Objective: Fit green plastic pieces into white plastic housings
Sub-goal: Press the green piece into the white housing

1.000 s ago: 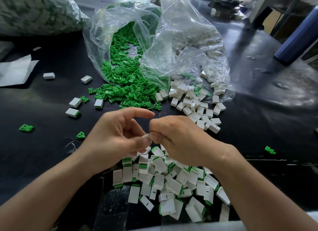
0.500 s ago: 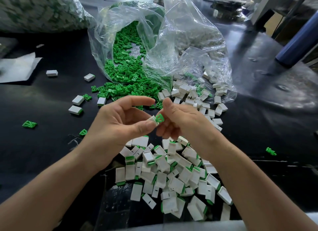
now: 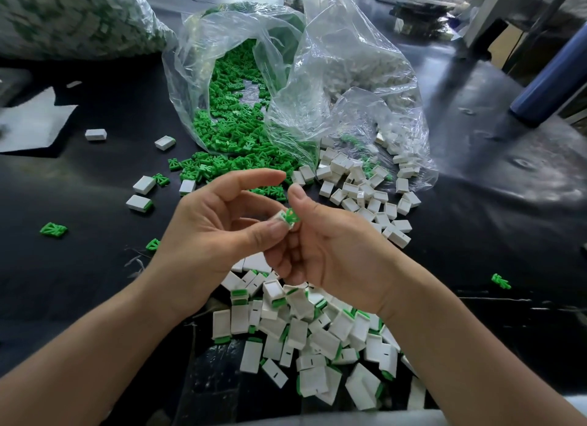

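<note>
My left hand (image 3: 219, 228) pinches a small white housing (image 3: 281, 218) between thumb and fingers, above the table's middle. A green piece (image 3: 291, 215) sits at the housing's open end, and my right hand (image 3: 330, 251) holds it there with thumb raised and fingers curled beneath. Loose green pieces (image 3: 235, 133) spill from a clear bag (image 3: 241, 38). Empty white housings (image 3: 365, 190) lie scattered to the right of them. A heap of housings with green ends (image 3: 317, 336) lies under my wrists.
A second clear bag (image 3: 359, 76) of white parts lies at back right. Stray housings (image 3: 139, 201) and green pieces (image 3: 53, 229) dot the black table (image 3: 476, 235) on the left. A blue cylinder (image 3: 552, 89) leans at far right, white paper (image 3: 35, 120) at far left.
Both hands have risen from the heap and spread slightly. The green piece, hidden a second ago, now shows at the housing's mouth between my fingertips.
</note>
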A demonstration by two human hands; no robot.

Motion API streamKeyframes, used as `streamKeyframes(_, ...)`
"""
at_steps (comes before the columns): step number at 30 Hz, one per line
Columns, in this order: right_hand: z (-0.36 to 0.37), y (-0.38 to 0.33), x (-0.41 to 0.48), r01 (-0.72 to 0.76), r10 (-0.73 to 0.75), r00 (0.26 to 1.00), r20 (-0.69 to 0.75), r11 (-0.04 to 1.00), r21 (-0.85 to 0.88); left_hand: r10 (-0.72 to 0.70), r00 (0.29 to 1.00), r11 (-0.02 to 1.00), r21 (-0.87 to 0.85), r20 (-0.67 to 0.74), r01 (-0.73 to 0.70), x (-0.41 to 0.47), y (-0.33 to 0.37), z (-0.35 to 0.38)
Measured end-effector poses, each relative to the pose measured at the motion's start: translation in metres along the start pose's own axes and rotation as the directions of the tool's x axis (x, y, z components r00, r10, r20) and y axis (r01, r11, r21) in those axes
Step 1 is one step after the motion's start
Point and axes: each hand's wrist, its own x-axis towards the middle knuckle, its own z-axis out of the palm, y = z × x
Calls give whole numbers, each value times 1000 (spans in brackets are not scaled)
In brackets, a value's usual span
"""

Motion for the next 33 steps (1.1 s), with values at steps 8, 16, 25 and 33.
streamKeyframes(8, 7, 5, 1, -5, -8, 994, -112, 994, -112, -4, 1000, 1000, -6, 4, 4, -1, -1, 0)
streamKeyframes(16, 9, 5, -1, -6, -21, 990, -142, 982, -187, 17, 1000, 1000, 24, 14, -18, -2, -1, 0)
streamKeyframes(25, 10, 10, 2, 18, -47, 989, -141, 980, -200, 28, 999, 999, 33, 30, -29, -2, 3, 0)
streamKeyframes(33, 3, 5, 3, 15, -37, 996, -83, 969, -245, -4, 999, 1000, 6, -35, 4, -1, 0, 2)
